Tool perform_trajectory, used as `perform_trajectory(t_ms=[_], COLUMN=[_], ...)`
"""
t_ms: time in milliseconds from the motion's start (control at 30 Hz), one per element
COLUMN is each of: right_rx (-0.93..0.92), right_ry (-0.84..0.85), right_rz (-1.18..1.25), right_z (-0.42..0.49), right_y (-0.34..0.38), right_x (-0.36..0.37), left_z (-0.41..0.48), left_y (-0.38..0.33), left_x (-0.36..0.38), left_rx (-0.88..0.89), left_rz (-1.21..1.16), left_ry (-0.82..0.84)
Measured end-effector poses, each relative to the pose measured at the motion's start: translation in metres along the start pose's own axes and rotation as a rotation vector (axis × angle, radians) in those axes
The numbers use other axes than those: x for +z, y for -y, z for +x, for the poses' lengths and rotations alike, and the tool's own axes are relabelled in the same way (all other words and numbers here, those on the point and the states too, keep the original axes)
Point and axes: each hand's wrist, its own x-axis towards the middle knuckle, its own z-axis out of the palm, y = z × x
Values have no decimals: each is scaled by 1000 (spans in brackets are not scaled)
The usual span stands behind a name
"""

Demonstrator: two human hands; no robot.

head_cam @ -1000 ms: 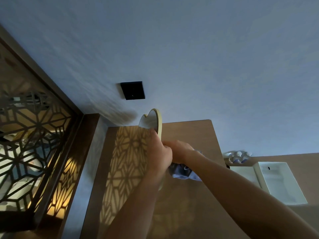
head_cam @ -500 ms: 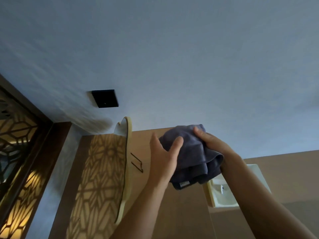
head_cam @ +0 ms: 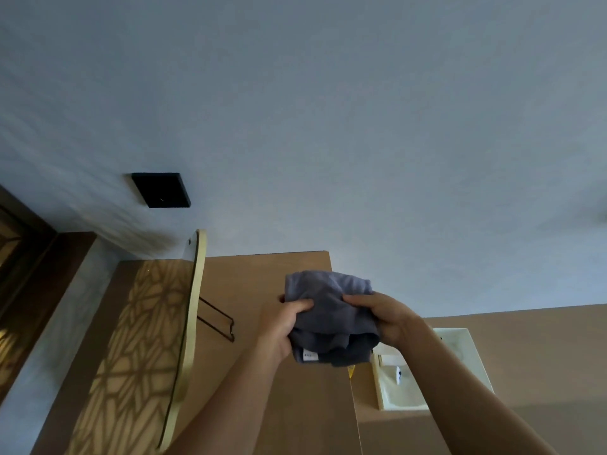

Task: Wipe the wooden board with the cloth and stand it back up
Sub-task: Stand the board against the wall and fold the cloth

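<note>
Clutching cloth (head_cam: 331, 318), both grips closed, board (head_cam: 189, 326) seemingly upright

**Two bare hands gripping a bunched cloth between them**

Both forearms reach forward and upward from the bottom edge of the view, bare, converging toward the centre. The left hand (head_cam: 283, 326) curls its fingers over the left side of a crumpled grey-blue fabric cloth (head_cam: 330, 318), thumb on top. The right hand (head_cam: 382, 318) clasps the cloth's right side, fingers folded onto its top. The hands are level, near each other, not touching.
</note>
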Motion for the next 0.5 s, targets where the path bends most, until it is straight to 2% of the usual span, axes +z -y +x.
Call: perform_trajectory(t_ms=[133, 300, 400, 500], right_rx=[-14, -275, -315, -325], right_ry=[2, -300, -401, -433], right_rz=[-115, -504, -695, -835], right_z=[28, 82, 115, 146], right_y=[21, 35, 40, 40], right_x=[0, 17, 25, 24], left_z=[29, 72, 101, 131], left_y=[-17, -39, -52, -52], left_x=[1, -2, -3, -2], left_rx=[132, 295, 338, 369], left_rz=[42, 164, 213, 242], left_ry=[-108, -222, -318, -357])
